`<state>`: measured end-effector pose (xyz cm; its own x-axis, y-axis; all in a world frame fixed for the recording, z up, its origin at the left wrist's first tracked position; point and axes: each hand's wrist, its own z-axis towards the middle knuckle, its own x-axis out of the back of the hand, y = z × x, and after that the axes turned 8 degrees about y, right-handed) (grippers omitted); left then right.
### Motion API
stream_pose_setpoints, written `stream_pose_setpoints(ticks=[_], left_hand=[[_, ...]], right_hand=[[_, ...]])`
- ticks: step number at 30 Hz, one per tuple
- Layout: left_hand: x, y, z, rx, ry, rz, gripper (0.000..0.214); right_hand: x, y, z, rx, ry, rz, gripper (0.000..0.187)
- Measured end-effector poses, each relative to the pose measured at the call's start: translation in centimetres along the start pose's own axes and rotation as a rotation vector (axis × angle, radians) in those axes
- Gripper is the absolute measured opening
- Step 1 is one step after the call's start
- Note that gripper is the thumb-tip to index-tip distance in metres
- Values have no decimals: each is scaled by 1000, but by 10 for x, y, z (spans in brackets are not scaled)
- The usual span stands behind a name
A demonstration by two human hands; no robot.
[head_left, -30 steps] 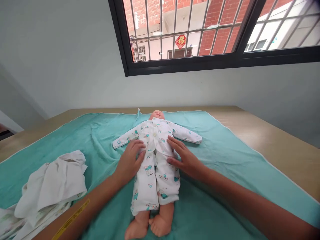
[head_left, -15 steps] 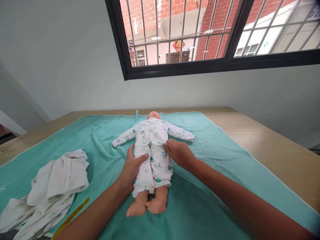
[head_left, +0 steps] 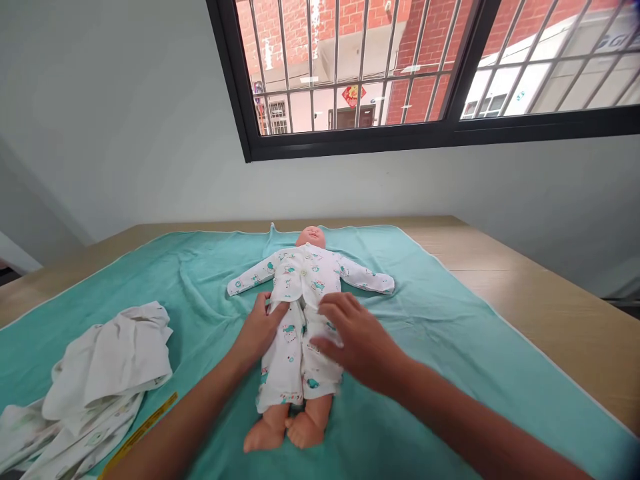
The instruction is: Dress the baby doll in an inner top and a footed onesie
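A baby doll [head_left: 299,303] lies on its back on a teal towel [head_left: 430,320], head toward the wall, bare feet toward me. It wears a white printed top and trousers. My left hand [head_left: 260,327] rests on the doll's left hip, fingers spread flat with the tips at the hem of the top. My right hand [head_left: 350,337] hovers over the doll's other hip and thigh, fingers stretched out and slightly blurred, holding nothing.
A heap of white baby clothes [head_left: 100,373] lies on the towel at the left. A yellow tape strip [head_left: 140,433] shows beside my left forearm. The wooden table [head_left: 540,293] extends right. A wall and barred window [head_left: 400,73] stand behind.
My right hand has left its grip at the doll's waist and lifted over the thigh, fingers spread. My left hand slid up from the trouser leg to the hip.
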<state>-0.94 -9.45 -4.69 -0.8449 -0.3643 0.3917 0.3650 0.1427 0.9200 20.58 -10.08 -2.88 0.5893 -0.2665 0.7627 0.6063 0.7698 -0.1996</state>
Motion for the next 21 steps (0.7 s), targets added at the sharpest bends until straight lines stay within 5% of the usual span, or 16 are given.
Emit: stream_pose_setpoints(ticks=[3, 7, 14, 21], left_hand=[[15, -5, 17, -133, -16, 221, 29], [21, -8, 24, -333, -3, 440, 25], [25, -7, 13, -676, 64, 980, 28], [41, -12, -15, -979, 18, 1051, 18]], right_hand=[[-13, -34, -16, 241, -16, 70, 44], [-36, -66, -36, 510, -88, 51, 43], [-46, -68, -30, 447, -104, -3, 23], [-29, -58, -20, 355, -182, 93, 16]])
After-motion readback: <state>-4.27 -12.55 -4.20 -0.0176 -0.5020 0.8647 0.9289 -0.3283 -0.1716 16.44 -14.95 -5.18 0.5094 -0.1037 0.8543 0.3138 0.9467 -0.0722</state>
